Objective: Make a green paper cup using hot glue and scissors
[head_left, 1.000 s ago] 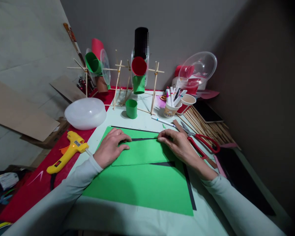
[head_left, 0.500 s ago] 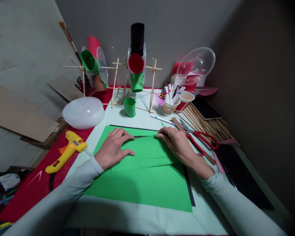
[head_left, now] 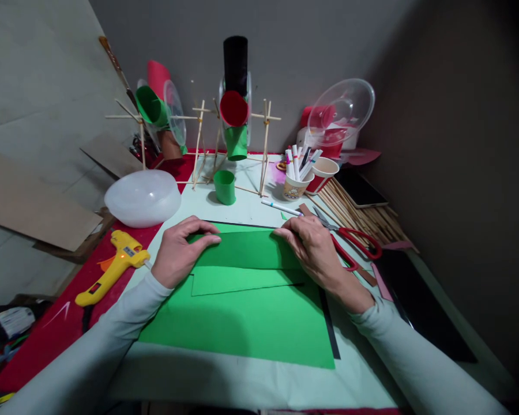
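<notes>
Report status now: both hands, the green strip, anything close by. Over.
Left hand and right hand gripping opposite ends of green strip. Strip over larger green sheet. Scissors close beside right hand.

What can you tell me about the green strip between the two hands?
The green strip is long, plain and roughly rectangular, apparently paper or thin card. The left hand and right hand pinch its upper edge. It looks darker than the large green sheet beneath; whether it touches that sheet is unclear.
</notes>
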Demonstrator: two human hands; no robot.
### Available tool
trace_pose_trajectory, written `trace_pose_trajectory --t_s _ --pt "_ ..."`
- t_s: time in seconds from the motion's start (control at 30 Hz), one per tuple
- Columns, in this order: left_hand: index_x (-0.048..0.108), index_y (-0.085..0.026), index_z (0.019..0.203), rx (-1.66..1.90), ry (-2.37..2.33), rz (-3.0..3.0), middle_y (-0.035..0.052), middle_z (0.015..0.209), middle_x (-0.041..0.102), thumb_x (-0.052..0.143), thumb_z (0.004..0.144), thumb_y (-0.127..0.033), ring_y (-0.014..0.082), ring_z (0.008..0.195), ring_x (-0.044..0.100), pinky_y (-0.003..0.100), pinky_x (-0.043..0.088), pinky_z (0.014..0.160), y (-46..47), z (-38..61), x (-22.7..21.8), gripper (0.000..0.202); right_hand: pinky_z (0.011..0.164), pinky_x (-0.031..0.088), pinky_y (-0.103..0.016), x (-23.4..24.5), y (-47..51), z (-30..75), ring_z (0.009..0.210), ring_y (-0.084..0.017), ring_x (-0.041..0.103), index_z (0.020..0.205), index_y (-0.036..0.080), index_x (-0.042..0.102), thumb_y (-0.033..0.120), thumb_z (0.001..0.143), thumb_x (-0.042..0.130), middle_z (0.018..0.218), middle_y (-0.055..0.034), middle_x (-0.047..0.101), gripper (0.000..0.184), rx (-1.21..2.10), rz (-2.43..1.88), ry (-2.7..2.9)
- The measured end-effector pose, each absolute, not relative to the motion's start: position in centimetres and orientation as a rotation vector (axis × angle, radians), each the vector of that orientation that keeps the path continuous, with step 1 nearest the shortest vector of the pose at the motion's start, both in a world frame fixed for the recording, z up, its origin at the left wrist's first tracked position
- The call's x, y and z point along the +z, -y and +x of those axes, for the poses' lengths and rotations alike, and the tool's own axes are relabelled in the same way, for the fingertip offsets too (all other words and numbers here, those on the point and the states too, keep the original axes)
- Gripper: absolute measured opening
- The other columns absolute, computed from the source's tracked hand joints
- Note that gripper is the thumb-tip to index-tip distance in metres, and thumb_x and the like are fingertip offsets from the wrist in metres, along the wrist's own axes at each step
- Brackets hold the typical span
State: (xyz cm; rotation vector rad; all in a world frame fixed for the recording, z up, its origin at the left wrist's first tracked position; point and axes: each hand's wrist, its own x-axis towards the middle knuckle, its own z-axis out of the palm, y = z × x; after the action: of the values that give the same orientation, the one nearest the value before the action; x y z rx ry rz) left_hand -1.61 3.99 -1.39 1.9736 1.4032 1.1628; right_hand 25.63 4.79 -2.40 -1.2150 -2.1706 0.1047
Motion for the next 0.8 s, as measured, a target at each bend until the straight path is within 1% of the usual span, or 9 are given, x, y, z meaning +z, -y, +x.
trace_pose_trajectory --t_s 0.1,0.23,0.33,0.4,0.47,0.6,0.7,0.73,0.8 --pt "0.067 -0.021 0.07 1.218 -1.402 1.911 -0.0021 0.071 0.061 0.068 0.077 -0.029 0.0157 0.07 0.057 0.029 0.046 0.07 -4.0 -1.4 -1.1 0.011 0.065 0.037 -0.033 -2.3 -4.6 25.5 0.062 -0.021 0.051 0.068 0.022 0.055 0.056 0.102 0.035 0.062 -0.0045 0.056 0.051 0.132 -1.215 2.176" --pt "0.067 -0.021 0.068 1.266 -1.408 1.849 -0.0019 0.071 0.059 0.068 0.076 -0.029 0.0157 0.072 0.056 0.029 0.045 0.073 -3.9 -1.5 -0.9 0.012 0.069 0.041 -0.031 -1.8 -4.3 25.5 0.072 -0.022 0.059 0.084 0.021 0.061 0.054 0.1 0.043 0.075 -0.0062 0.066 0.041 0.224 -1.146 2.225" --pt "0.07 -0.02 0.085 1.269 -1.435 1.76 0.0006 0.081 0.066 0.069 0.078 -0.033 0.0173 0.079 0.06 0.031 0.047 0.077 -4.1 -1.9 -1.1 0.015 0.069 0.041 -0.031 -1.6 -4.3 25.5 0.07 -0.021 0.058 0.083 0.02 0.061 0.051 0.101 0.045 0.074 -0.0063 0.065 0.039 0.255 -1.143 2.228" --pt "0.067 -0.019 0.108 1.228 -1.445 1.705 0.0022 0.088 0.069 0.07 0.078 -0.036 0.0189 0.08 0.062 0.031 0.048 0.073 -4.2 -2.2 -1.2 0.035 0.069 0.04 -0.032 -1.7 -4.5 25.5 0.066 -0.021 0.055 0.077 0.021 0.06 0.05 0.102 0.043 0.069 -0.0058 0.062 0.041 0.262 -1.171 2.214" --pt "0.061 -0.018 0.122 1.172 -1.459 1.683 0.0022 0.089 0.068 0.072 0.075 -0.038 0.0194 0.079 0.062 0.03 0.048 0.068 -4.2 -2.3 -1.4 0.052 0.066 0.039 -0.032 -1.9 -4.5 25.4 0.06 -0.02 0.053 0.07 0.022 0.058 0.05 0.101 0.043 0.063 -0.0045 0.06 0.045 0.278 -1.205 2.195" --pt "0.065 -0.022 0.114 1.059 -1.516 1.716 -0.0022 0.08 0.061 0.075 0.071 -0.035 0.0175 0.071 0.055 0.028 0.043 0.065 -4.2 -2.2 -1.5 0.046 0.055 0.036 -0.029 -1.4 -4.5 25.5 0.049 -0.016 0.05 0.059 0.022 0.055 0.045 0.1 0.045 0.053 -0.0005 0.055 0.049 0.315 -1.304 2.099" --pt "0.065 -0.024 0.111 0.983 -1.535 1.747 -0.0014 0.087 0.065 0.074 0.071 -0.034 0.0191 0.073 0.055 0.031 0.044 0.07 -4.1 -2.0 -1.7 0.042 0.061 0.044 -0.029 0.5 -6.2 27.4 0.061 -0.018 0.062 0.08 0.021 0.064 0.039 0.1 0.046 0.069 -0.0031 0.068 0.033 0.228 -1.426 1.868" --pt "0.064 -0.024 0.111 0.966 -1.539 1.755 0.0 0.093 0.066 0.073 0.071 -0.034 0.0207 0.078 0.057 0.033 0.045 0.075 -4.1 -1.9 -1.9 0.042 0.066 0.046 -0.031 1.4 -7.4 28.5 0.069 -0.02 0.064 0.09 0.019 0.064 0.039 0.099 0.048 0.079 -0.0069 0.07 0.027 0.156 -1.471 1.757" --pt "0.061 -0.023 0.113 0.938 -1.543 1.769 0.0032 0.105 0.067 0.07 0.074 -0.036 0.0248 0.09 0.06 0.038 0.045 0.084 -4.1 -1.8 -2.1 0.043 0.077 0.046 -0.037 3.0 -10.6 31.0 0.086 -0.025 0.064 0.104 0.012 0.062 0.04 0.095 0.054 0.098 -0.0171 0.07 0.03 0.023 -1.537 1.587"
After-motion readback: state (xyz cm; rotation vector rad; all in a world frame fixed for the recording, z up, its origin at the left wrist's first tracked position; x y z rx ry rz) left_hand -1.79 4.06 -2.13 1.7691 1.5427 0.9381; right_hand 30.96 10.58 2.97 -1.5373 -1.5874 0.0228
